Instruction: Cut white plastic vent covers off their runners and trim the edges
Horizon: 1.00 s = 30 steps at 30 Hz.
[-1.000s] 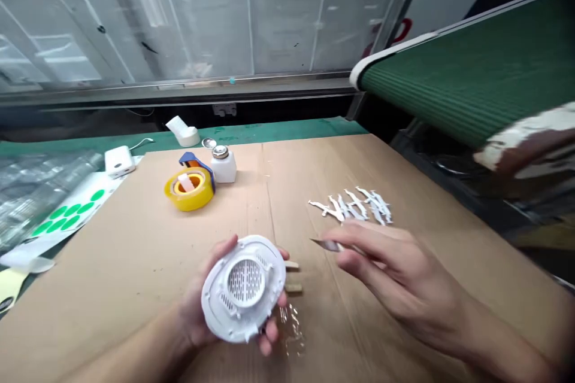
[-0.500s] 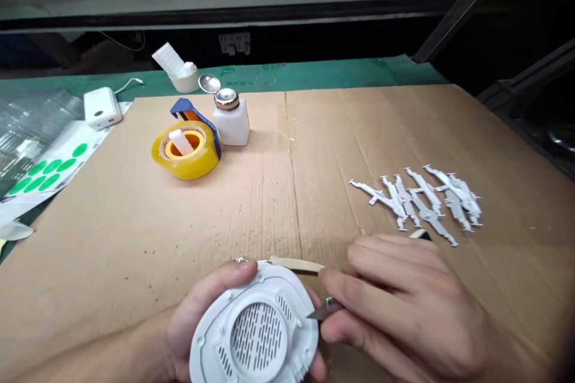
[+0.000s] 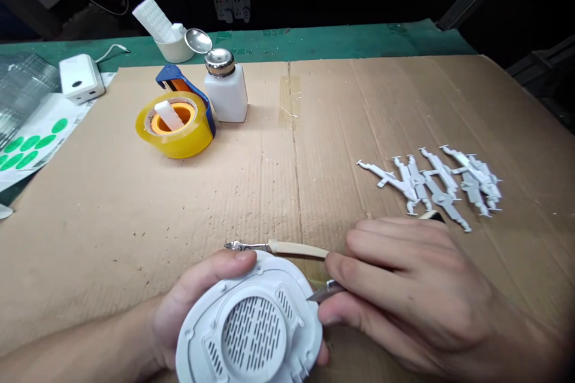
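My left hand (image 3: 193, 302) grips a round white plastic cover (image 3: 249, 329) with a slotted grille in its middle, low in the view. My right hand (image 3: 404, 287) is closed around a small knife; its metal blade (image 3: 324, 293) touches the cover's right rim. A pair of side cutters (image 3: 278, 247) with cream handles lies on the cardboard just behind the cover.
A brown cardboard sheet (image 3: 287, 149) covers the green bench. Several white plastic sprue pieces (image 3: 435, 185) lie at the right. A yellow tape roll (image 3: 175, 124), a white pump bottle (image 3: 224, 87), a white cup (image 3: 173, 45), a white charger (image 3: 81, 75) and green sticker sheets (image 3: 27, 143) stand at the back left.
The view tilted down from the belt to the cardboard. My right hand brought the blade from right of the cover to its right rim. The left hand drew the cover nearer.
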Each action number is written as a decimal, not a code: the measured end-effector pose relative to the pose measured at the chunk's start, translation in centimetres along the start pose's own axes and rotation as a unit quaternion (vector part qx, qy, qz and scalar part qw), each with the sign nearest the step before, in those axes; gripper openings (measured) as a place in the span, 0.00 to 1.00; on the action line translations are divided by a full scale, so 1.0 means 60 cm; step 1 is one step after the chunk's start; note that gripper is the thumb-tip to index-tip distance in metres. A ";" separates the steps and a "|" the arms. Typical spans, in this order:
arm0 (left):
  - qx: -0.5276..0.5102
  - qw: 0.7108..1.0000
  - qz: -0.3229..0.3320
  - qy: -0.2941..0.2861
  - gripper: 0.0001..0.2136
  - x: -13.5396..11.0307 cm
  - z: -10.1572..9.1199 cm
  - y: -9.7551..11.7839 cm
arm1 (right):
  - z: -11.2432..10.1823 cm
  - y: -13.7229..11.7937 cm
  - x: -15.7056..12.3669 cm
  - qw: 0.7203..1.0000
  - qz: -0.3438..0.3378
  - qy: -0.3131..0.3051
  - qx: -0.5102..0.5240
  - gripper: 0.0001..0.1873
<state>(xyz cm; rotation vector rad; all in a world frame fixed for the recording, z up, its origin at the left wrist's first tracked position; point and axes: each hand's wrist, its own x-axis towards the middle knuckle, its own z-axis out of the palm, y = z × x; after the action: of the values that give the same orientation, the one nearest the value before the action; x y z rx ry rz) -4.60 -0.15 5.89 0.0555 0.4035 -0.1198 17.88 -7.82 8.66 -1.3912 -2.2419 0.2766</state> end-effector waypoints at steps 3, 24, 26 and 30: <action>0.000 1.000 -0.009 0.003 0.28 -0.001 -0.004 -0.003 | -0.002 -0.001 -0.003 1.000 0.010 -0.008 -0.003 0.21; 0.019 1.000 -0.018 0.011 0.27 0.003 -0.004 -0.003 | 0.001 -0.004 -0.001 1.000 0.014 -0.028 0.004 0.22; 0.016 1.000 -0.019 0.014 0.26 0.004 -0.007 -0.003 | 0.002 -0.005 0.001 1.000 0.010 -0.025 0.007 0.22; 0.005 0.999 -0.029 0.014 0.27 0.003 -0.013 -0.007 | 0.004 -0.006 0.001 1.000 0.007 -0.026 0.013 0.23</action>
<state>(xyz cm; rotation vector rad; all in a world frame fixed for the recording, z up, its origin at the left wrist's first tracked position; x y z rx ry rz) -4.81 -0.53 5.08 0.0564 0.4321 -0.1780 17.46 -7.89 8.63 -1.4022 -2.2629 0.3509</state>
